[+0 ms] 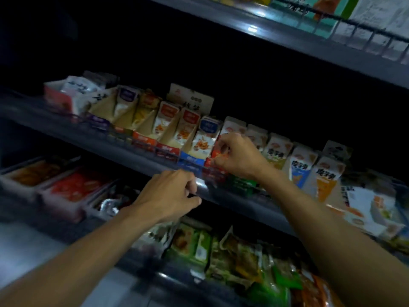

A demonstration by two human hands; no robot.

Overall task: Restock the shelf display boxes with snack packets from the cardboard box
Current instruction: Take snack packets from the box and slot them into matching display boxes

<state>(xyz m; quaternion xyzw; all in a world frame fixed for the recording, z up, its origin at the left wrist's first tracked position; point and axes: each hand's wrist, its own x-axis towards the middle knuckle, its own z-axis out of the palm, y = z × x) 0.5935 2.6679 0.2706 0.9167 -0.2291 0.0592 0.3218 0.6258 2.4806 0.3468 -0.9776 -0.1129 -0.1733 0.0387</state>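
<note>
right hand (238, 157) pinches a red snack packet (218, 151) in the red display box (212, 167); left hand (170, 192) curled at the shelf (232, 196) edge, grip unclear.

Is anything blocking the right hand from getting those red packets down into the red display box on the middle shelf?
Nothing visible does. The right hand already pinches red packets at the open top of the red display box, between the blue box and the green one. The left hand hangs lower, by the shelf edge.
</note>
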